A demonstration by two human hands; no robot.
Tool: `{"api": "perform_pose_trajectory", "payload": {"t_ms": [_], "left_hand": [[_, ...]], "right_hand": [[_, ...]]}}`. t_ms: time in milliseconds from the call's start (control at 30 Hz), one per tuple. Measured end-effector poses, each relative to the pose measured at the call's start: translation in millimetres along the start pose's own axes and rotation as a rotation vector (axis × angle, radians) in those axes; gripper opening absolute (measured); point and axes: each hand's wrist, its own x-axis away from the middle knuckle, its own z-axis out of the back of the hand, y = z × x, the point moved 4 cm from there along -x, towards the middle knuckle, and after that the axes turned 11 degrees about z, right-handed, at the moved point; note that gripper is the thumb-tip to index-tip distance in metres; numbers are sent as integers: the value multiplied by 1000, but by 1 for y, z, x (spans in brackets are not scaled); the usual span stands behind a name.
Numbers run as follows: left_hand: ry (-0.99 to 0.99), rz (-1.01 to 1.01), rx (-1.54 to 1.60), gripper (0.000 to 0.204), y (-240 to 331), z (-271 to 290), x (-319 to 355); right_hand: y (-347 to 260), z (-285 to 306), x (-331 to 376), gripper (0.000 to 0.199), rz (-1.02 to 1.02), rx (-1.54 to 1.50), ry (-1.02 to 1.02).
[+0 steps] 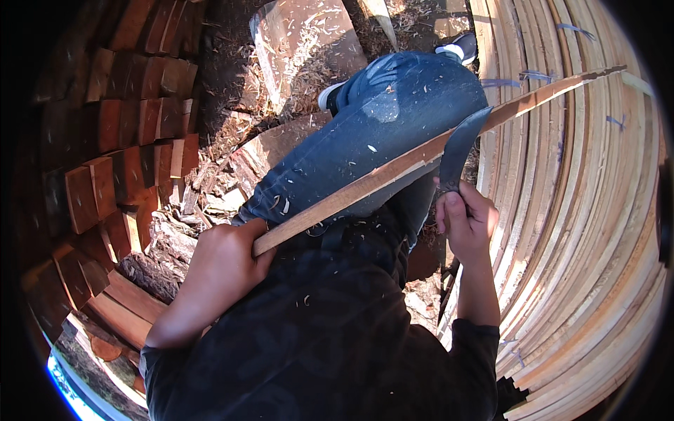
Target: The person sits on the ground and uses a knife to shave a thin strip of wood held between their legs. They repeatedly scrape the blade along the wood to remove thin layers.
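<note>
A long, narrow wooden strip slants across my lap, from my waist up to the far right. Its near end sits in my left hand, whose fingers are closed around it. My right hand grips the handle of a curved, dark-bladed knife, thumb on top. The blade points up and lies against or just over the strip's edge; I cannot tell whether it touches. Most of the knife's handle is hidden inside my fist. The strip's far part has a rough, dark reddish edge and tapers to a thin tip.
Close on my right stands a big stack of long pale wooden strips, some with blue ties. Stacked reddish wood blocks rise on my left. Shavings and bark pieces litter the ground, with a broad plank ahead beyond my jeans-clad leg.
</note>
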Motion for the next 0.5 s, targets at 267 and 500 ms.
{"api": "perform_pose_trajectory", "payload": {"t_ms": [267, 500], "left_hand": [[2, -5, 25, 13, 1, 1, -3], [-12, 8, 31, 12, 0, 1, -1]], "right_hand": [[-3, -9, -7, 25, 107, -69, -45], [-6, -18, 4, 29, 122, 27, -169]]}}
